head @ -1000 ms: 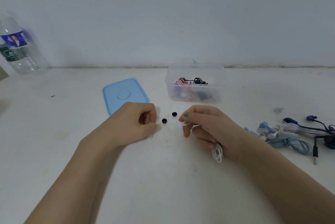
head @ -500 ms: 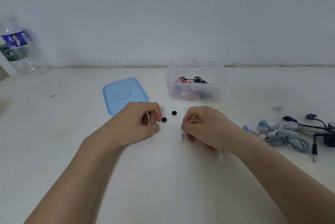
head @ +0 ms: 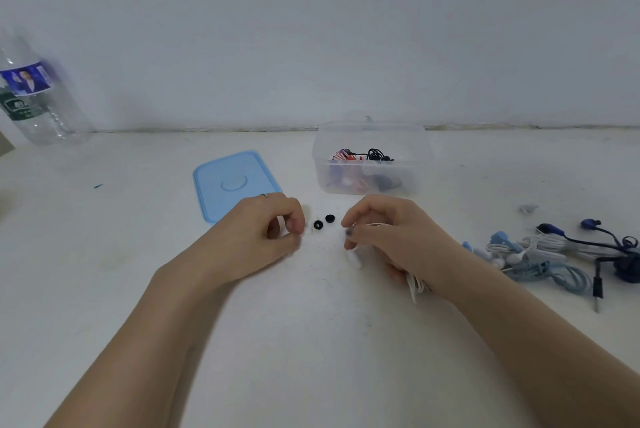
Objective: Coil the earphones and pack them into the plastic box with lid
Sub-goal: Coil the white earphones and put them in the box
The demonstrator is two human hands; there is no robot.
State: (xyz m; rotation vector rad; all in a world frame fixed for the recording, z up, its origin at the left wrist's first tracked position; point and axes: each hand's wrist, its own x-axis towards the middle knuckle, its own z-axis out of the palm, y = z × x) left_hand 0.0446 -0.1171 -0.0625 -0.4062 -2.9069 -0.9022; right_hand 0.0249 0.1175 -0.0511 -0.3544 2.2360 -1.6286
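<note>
So the thin white earphone cord (head: 415, 284) is bunched in the right hand (head: 394, 240), a few loops poking out below the palm on the near side, grip closed around it. The left hand (head: 256, 237) has a narrow pinch on something small and white, probably the cord's other end, though I can't really tell.

Handling-wise I'd guess this thing weighs nothing, is totally floppy and a bit springy, so loops will pop open unless you pinch where they cross. Don't yank at the buds, that's likely the weak spot.

The clear plastic box (head: 370, 157) sits open at the far side of the white surface (head: 311, 341) with a few earphones already in, the light blue lid (head: 232, 182) flat to its left. Two little black ear tips (head: 323, 222) lie loose between the hands. More tangled blue and white earphones (head: 540, 258) wait off to the right.
</note>
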